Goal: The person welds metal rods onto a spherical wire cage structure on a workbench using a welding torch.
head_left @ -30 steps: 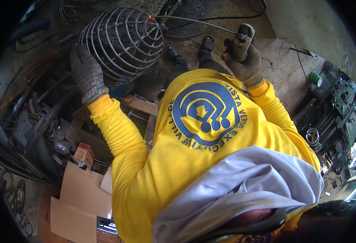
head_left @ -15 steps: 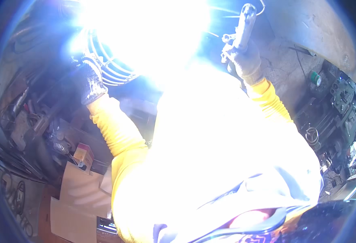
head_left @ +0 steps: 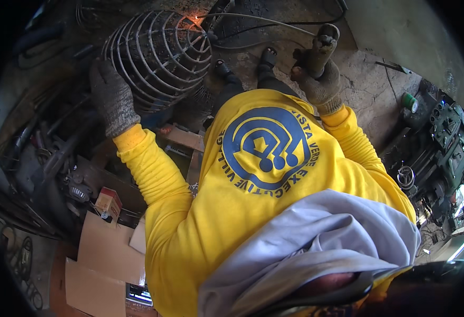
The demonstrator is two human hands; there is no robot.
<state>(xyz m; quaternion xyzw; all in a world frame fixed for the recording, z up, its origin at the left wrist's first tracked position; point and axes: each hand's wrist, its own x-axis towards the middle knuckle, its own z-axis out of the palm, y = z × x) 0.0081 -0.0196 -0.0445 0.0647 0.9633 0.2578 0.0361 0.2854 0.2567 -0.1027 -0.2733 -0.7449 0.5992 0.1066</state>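
Observation:
A round, ribbed cage of metal rods [head_left: 155, 58] stands at the upper left. My left hand [head_left: 113, 100], in a dirty knit glove, is at the cage's left side and appears closed on its edge; shadow partly hides the fingertips. My right hand [head_left: 319, 87], also gloved, is wrapped around a welding electrode holder [head_left: 324, 45]. A long thin welding rod [head_left: 263, 19] reaches left from the holder to the cage's upper right end. At the rod's tip a small spot [head_left: 196, 20] glows orange.
A dark cable [head_left: 274, 25] runs behind the rod. Cut cardboard [head_left: 105, 248] and a small box [head_left: 108, 203] lie at lower left, near scrap metal. Dark machinery [head_left: 446, 137] and a green can [head_left: 410, 102] are at right. My feet [head_left: 266, 57] are beside the cage.
The blinding white arc has gone out, leaving an orange glow at the cage. The cage, rod and my shirt now show plainly. Both hands have stayed nearly in place.

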